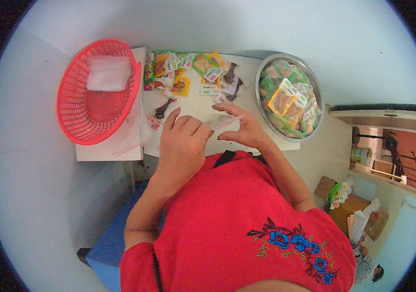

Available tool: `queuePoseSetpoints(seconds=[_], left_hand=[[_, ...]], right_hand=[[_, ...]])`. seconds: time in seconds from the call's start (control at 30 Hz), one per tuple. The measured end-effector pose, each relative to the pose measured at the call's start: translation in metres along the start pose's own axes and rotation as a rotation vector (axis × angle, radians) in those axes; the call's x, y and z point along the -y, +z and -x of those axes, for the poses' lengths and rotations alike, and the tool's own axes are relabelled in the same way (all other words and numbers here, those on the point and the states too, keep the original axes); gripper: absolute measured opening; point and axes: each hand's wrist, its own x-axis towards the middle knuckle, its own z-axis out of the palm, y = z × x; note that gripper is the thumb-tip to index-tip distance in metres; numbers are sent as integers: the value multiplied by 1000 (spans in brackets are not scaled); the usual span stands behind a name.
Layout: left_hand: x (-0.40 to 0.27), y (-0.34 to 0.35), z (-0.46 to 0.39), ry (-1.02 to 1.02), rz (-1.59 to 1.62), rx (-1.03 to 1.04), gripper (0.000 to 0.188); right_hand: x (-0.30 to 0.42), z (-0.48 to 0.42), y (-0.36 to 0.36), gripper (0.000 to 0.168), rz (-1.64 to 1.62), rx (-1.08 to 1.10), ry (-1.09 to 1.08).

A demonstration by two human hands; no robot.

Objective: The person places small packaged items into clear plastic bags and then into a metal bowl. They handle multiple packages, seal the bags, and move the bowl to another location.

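A small clear plastic zip bag [219, 120] with a red strip along one edge spans between my hands above the white table. My left hand [184, 140] pinches its left end, though the fingertips are partly hidden. The thumb and fingers of my right hand [249, 127] are spread apart, and the bag's red-edged end overlaps the gap between them. Just beyond my left hand lies a dark vacuum-packed drumstick [164, 108]. Sealed snack packets form a left pile [168, 73] and a middle group [210, 71], with dark packed drumsticks [231, 75] beside the middle group.
At left, a red plastic basket [70, 109] holds a stack of clear bags [108, 73]. Loose clear bags [135, 135] lie beside it. A metal basin [260, 109] full of packets stands at right. Cardboard boxes [343, 215] sit on the floor near a doorway.
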Motion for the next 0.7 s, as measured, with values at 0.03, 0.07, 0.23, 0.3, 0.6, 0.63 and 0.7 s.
queuePoseSetpoints(seconds=[0.03,0.07,0.23,0.3,0.6,0.63,0.7], left_hand=[[-6,-7,-7,12,17,8,5],[-13,-13,-14,25,34,16,5],[-41,-28,-50,15,94,-12,6],[-46,-30,-58,-92,135,-29,5],[-17,74,-61,-744,794,538,16],[-5,99,-47,-386,697,691,16],[-53,97,-41,-601,986,698,22]], right_hand=[[-1,0,-3,53,-26,19,-20],[-4,0,-7,51,-46,67,-13],[-19,9,-36,38,-229,303,-2],[-3,20,-46,27,-244,313,89],[20,59,-112,21,-392,390,187],[20,61,-118,21,-384,382,193],[11,68,-131,22,-332,386,264]])
